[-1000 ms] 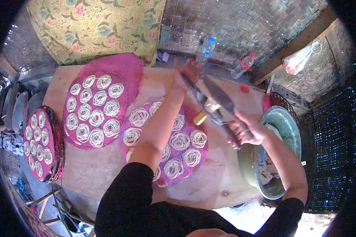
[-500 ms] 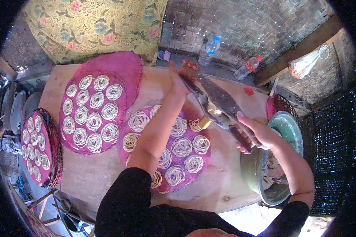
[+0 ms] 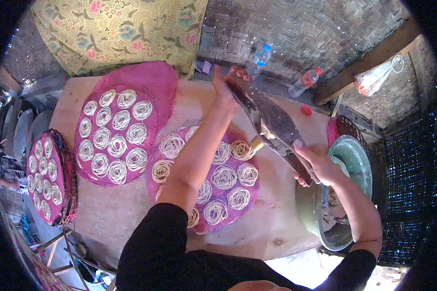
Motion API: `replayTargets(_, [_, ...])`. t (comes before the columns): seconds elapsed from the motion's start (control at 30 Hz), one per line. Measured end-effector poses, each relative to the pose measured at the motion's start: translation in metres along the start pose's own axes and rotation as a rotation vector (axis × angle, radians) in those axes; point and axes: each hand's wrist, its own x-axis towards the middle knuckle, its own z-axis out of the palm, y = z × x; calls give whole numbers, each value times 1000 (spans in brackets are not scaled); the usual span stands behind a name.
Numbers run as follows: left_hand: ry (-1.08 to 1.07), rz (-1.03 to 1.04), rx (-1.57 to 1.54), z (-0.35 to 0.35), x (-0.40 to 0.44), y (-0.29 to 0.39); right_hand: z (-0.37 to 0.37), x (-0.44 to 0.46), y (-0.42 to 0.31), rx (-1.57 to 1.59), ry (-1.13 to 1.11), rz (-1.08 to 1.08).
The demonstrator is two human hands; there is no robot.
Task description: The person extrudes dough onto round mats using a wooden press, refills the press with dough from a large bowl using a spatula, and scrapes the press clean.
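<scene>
My left hand is wrapped round the upper end of a dark two-armed press. The lower end of the press is gripped by my right hand. Between the two arms, pale dough shows near a yellow cylinder, which points down over the right edge of a pink mat. Coils of pale strands lie on this mat, and one coil sits right beside the cylinder. My left forearm hides part of the mat.
At the left, another pink mat bears several coils, beside a stack of round trays. A green tub with dough stands at the right. Two bottles are at the back. A person's hand shows far left.
The coil beside the cylinder has grown from nothing visible to a round nest. The two arms of the press are closer together than before. My hands have stayed on its ends.
</scene>
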Motion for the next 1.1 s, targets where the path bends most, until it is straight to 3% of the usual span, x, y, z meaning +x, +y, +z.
replayTargets(0.17, [3, 1, 110, 17, 5, 14, 14, 17, 10, 64, 76, -90])
replayTargets(0.3, [128, 18, 137, 11, -12, 9, 17, 14, 24, 96, -56, -55])
replayTargets(0.37, [175, 45, 135, -6, -13, 2, 18, 8, 28, 63, 13, -55])
replayTargets(0.57, [15, -153, 23, -29, -5, -20, 12, 10, 44, 44, 178, -75])
replayTargets(0.63, [284, -123, 278, 9, -16, -29, 10, 7, 52, 131, 133, -135])
replayTargets(0.67, [286, -129, 286, -1, -17, -24, 9, 4, 54, 157, 151, -167])
replayTargets(0.73, [382, -394, 759, -39, -17, -5, 7, 1, 59, 169, 174, -179])
replayTargets(0.77, [290, -417, 1200, -41, -28, -7, 6, -1, 61, 171, 199, -186])
replayTargets(0.83, [44, -487, 1676, -42, -66, -27, 6, -2, 63, 182, 179, -235])
replayTargets(0.9, [-90, -560, 1712, -43, -88, -44, 7, -4, 63, 181, 187, -295])
replayTargets(0.97, [59, -912, 1712, -45, -96, -50, 7, -2, 65, 187, 181, -301])
replayTargets(1.1, [31, -1044, 1754, -26, -95, -54, 8, 2, 63, 132, 239, -290])
